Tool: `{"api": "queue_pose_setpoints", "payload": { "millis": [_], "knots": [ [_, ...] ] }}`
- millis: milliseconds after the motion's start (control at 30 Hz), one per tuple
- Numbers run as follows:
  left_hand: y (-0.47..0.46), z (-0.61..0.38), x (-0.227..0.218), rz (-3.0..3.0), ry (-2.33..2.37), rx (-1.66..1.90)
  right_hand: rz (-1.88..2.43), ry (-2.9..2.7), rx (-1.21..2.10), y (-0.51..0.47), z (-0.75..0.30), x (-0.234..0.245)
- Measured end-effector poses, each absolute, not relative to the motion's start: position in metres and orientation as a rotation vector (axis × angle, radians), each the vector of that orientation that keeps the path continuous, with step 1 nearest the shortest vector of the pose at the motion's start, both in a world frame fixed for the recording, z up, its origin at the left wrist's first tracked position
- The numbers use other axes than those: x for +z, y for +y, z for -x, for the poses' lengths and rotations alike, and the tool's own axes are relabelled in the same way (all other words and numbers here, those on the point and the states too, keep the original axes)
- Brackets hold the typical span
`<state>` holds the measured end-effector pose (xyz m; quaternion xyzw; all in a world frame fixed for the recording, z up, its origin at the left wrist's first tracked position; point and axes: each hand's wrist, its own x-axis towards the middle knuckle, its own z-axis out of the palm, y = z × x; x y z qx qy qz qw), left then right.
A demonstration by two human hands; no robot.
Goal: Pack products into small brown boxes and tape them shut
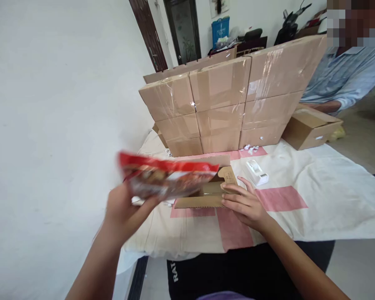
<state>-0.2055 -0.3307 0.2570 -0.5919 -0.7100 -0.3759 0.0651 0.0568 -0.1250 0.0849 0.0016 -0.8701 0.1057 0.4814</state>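
A red snack packet point(168, 175), smeared by motion, is gripped at its left end by my left hand point(128, 208). The packet hovers over the left part of an open cardboard box point(203, 203) and hides some of it. My right hand point(245, 204) rests against the box's right end, fingers stretched out over the flap point(227, 177) there. Through the gap beside the packet, part of the box's inside shows. Just beyond my right hand a white tape dispenser point(256, 172) lies on the cloth.
Behind the box rises a wall of taped cartons point(221, 104). Another carton point(312, 125) sits at the right, beside a person in a blue shirt point(350, 79). White scraps point(250, 148) lie by the cartons on the cream and pink tablecloth point(331, 200). A white wall point(56, 125) stands left.
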Motion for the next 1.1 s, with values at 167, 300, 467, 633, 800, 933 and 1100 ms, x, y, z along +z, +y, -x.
{"api": "queue_pose_setpoints", "payload": {
  "millis": [167, 300, 467, 633, 800, 933, 1100],
  "knots": [
    [-0.214, 0.191, 0.236, 2.429, -2.282, -0.234, 0.053, -2.012, 0.256, -0.135, -0.052, 0.06],
    [-0.161, 0.182, 0.165, 2.753, -2.326, 0.199, 0.096, -1.972, 0.285, -0.137, -0.048, 0.062],
    [-0.15, 0.186, 0.139, 2.845, -2.312, 0.275, 0.129, -1.926, 0.309, -0.131, -0.04, 0.064],
    [-0.182, 0.187, 0.173, 2.698, -2.134, -0.007, 0.187, -1.948, 0.414, -0.122, -0.044, 0.068],
    [-0.23, 0.221, 0.169, 2.357, -1.793, -0.833, 0.159, -1.927, 0.483, -0.117, -0.042, 0.079],
    [-0.247, 0.243, 0.121, 1.915, -2.191, -1.136, 0.226, -1.883, 0.508, -0.126, -0.039, 0.076],
    [-0.236, 0.24, 0.075, 1.987, -2.301, -2.055, 0.389, -1.85, 0.549, -0.148, -0.04, 0.075]
  ]
}}
